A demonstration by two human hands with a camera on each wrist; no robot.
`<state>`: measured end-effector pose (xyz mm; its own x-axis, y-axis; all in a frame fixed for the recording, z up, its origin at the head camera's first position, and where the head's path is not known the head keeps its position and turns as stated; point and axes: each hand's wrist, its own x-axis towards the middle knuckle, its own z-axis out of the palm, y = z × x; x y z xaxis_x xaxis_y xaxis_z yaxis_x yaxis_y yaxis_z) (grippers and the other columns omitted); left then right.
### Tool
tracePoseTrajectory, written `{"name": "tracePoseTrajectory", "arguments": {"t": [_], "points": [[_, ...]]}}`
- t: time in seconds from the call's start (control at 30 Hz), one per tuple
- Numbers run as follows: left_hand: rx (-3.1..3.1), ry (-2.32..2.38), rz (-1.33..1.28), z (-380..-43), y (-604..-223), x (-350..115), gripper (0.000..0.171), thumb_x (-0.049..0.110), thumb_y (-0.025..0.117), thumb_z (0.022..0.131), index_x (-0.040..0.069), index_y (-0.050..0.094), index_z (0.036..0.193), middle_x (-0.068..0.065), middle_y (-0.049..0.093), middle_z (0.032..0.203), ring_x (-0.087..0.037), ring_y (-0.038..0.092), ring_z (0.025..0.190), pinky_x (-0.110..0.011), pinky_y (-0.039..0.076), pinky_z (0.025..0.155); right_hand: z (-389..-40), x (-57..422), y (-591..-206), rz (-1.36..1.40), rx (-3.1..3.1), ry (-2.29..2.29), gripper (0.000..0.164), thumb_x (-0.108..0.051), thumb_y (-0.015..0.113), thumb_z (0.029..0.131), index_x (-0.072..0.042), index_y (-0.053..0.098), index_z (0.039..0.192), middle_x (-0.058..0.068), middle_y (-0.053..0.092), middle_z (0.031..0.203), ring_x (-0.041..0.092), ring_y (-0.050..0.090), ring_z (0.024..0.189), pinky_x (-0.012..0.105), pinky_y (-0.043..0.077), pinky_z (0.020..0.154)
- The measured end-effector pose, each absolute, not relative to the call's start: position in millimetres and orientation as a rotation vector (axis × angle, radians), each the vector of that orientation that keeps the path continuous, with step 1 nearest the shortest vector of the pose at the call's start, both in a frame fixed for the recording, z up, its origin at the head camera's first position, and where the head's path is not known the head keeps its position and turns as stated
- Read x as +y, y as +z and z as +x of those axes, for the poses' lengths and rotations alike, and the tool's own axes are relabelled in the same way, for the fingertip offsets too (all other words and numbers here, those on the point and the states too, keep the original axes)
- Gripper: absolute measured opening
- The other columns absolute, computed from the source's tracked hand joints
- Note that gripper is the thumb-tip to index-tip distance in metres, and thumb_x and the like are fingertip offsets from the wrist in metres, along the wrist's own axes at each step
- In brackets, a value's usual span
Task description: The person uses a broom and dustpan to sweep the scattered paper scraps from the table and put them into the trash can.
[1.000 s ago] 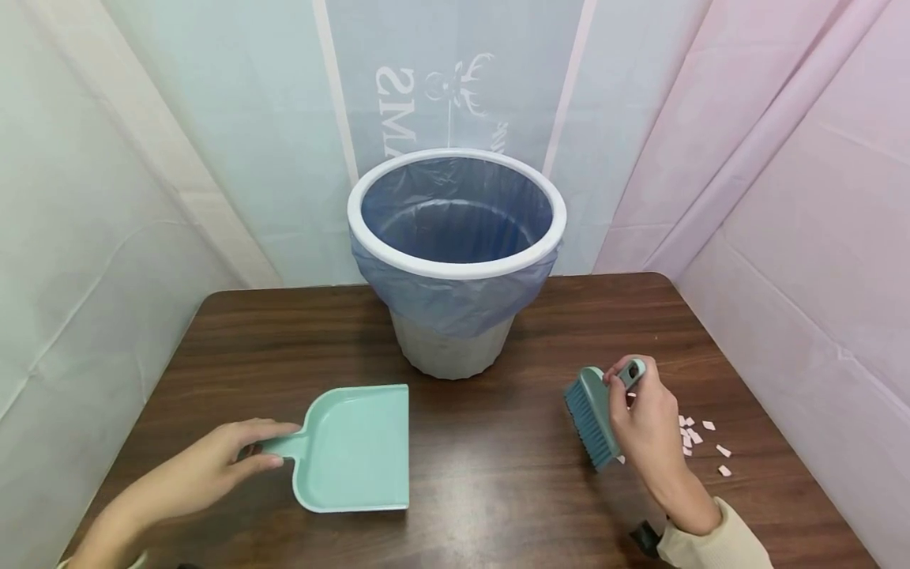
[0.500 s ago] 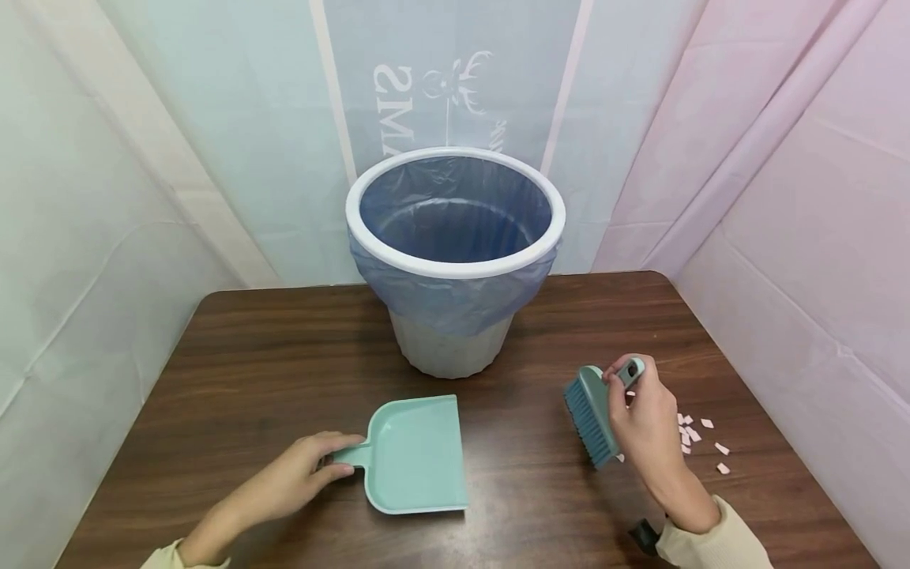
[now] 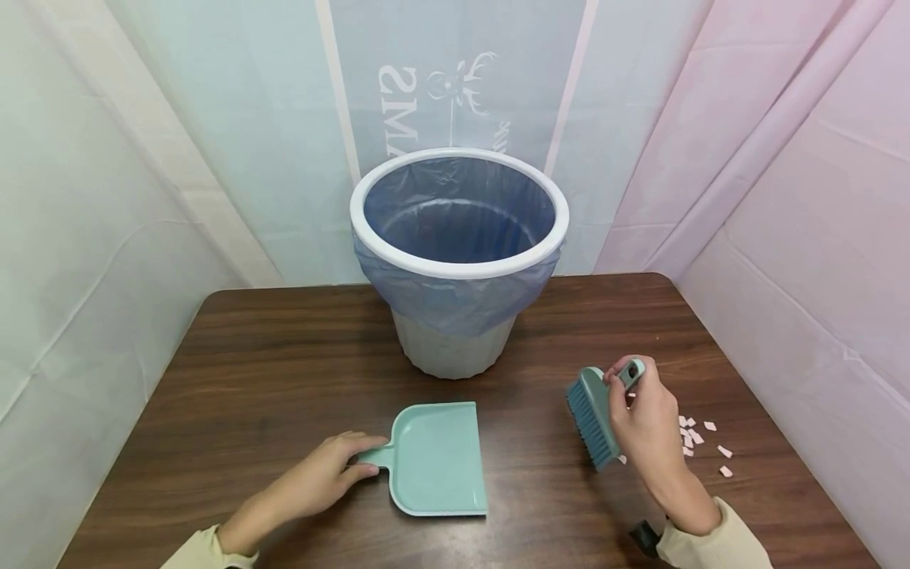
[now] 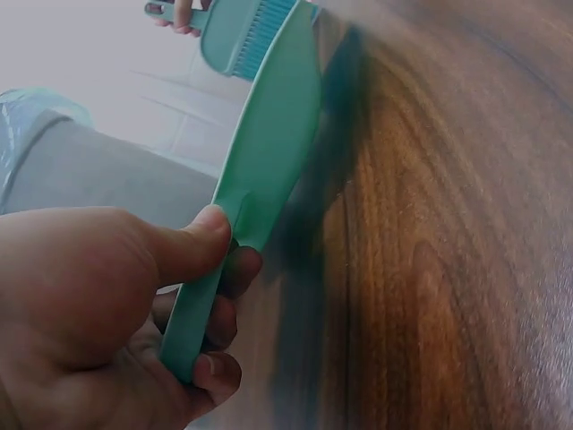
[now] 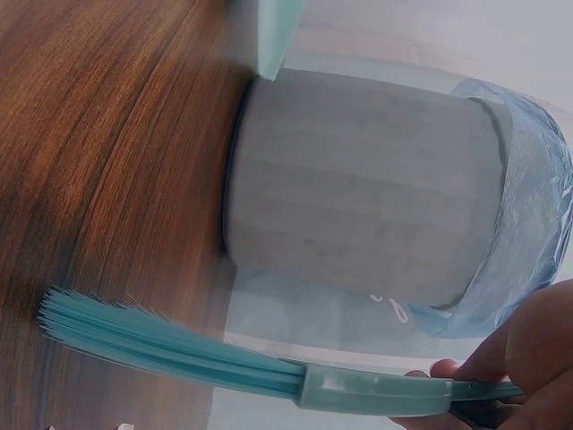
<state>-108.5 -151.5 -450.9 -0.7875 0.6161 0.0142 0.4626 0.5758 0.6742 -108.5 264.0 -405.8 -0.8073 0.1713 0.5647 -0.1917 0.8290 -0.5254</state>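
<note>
Dustpan (image 3: 437, 458) shifted rightward | left hand (image 3: 316, 480) pinches handle (image 3: 377, 457) | right hand (image 3: 648, 427) grips brush (image 3: 599, 411)

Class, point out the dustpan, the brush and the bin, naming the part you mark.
Dustpan (image 3: 436, 458), head view: the middle of its flat pan.
Brush (image 3: 599, 405), head view: its solid green back.
Bin (image 5: 363, 184), right wrist view: its grey outer wall.

Curtained booth (image 3: 803, 261) — pale sheets (image 3: 107, 261) around a wood-grain table (image 3: 284, 356).
</note>
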Motion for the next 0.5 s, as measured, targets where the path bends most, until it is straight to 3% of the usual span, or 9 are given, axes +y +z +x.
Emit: {"name": "tracePoseTrajectory", "arguments": {"t": [0.5], "points": [[2.605,0.964,0.950,-103.5,-459.4,-137.4,0.038,0.025,0.061,0.091,0.006,0.060,0.124,0.001,0.062,0.116,-0.017,0.056,0.109,-0.037,0.047,0.091,-107.1,260.1,-405.9,0.054,-2.370,0.756,0.018,0.007,0.058,0.084,-0.003,0.052,0.098,0.002,0.064,0.082,0.006,0.050,0.059,0.011,0.035,0.049]]}}
